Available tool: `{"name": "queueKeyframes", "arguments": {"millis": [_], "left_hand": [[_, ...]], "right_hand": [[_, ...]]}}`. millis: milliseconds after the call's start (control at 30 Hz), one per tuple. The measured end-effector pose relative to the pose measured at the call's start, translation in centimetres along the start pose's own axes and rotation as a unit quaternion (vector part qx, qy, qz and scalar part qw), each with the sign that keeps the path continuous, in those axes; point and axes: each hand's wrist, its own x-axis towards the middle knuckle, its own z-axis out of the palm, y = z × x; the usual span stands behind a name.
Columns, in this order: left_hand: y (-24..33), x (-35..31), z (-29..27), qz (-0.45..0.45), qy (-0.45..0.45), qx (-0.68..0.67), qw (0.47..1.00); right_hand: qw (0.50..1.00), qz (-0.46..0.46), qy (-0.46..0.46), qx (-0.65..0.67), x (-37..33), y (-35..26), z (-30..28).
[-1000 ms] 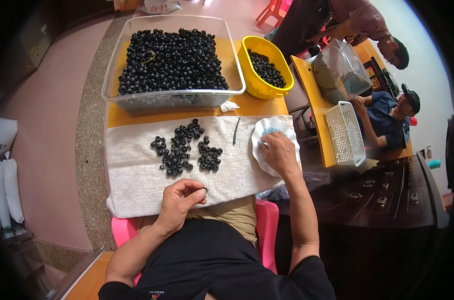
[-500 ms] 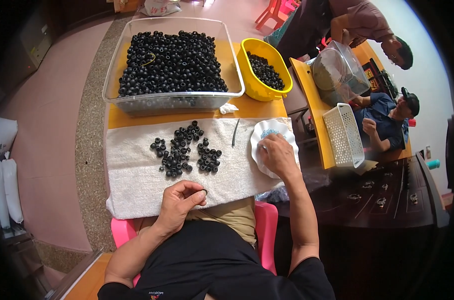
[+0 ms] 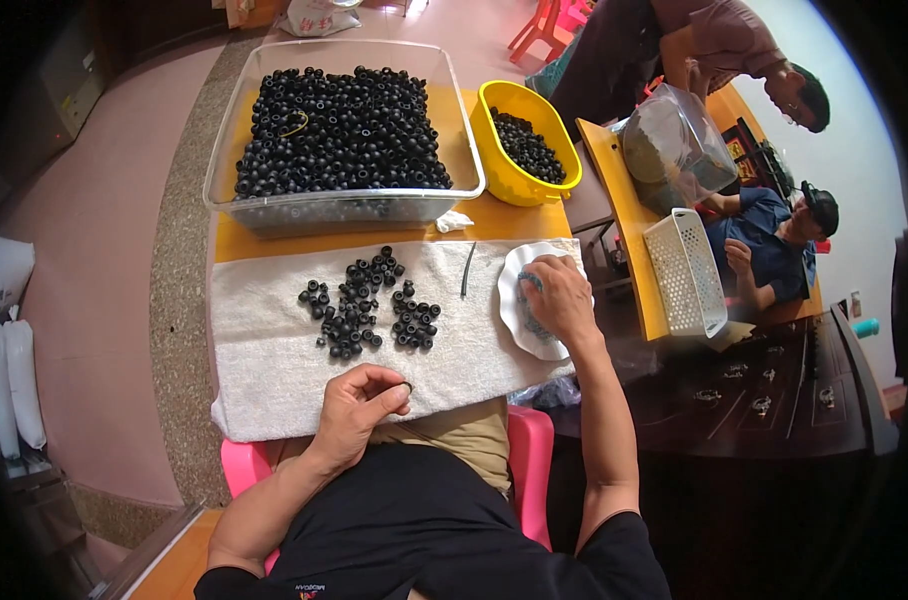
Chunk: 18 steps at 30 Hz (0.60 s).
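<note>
Pinching a small dark piece (image 3: 408, 387) between thumb and fingertips, the left hand (image 3: 362, 408) is held over the near edge of a white towel (image 3: 274, 385). The piece sits at the tip of that grip, on the side facing the right hand (image 3: 562, 298); it looks ring-shaped, though the fingers cover too much of it to be sure. Just beyond the left grip, loose black parts (image 3: 351, 320) lie in clusters on the towel. The right hand, farther out, reaches down into a white scalloped dish (image 3: 512, 312), fingers bunched at light-blue bits (image 3: 531, 279); whether they grasp any, I cannot tell. Left of the right grip, a thin dark strip (image 3: 469, 270) lies on the towel. Well beyond the two grips stand a clear bin (image 3: 344, 208) and a yellow tub (image 3: 519, 186), each containing more black parts.
</note>
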Motion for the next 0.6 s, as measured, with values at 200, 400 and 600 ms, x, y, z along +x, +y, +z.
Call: {"name": "queueKeyframes", "arguments": {"millis": [200,400,600], "left_hand": [[0.1,0.0,0.0,-0.001,-0.002,0.0,1.0],[0.0,0.0,0.0,0.003,-0.003,0.002,1.0],[-0.1,-0.1,0.0,0.0,0.001,0.003,1.0]], "right_hand": [[1.0,-0.015,-0.003,-0.001,0.0,0.3,0.6],[1.0,-0.029,-0.009,-0.006,-0.3,0.2,0.7],[0.999,-0.035,-0.008,-0.005,-0.5,-0.7,0.0]]}}
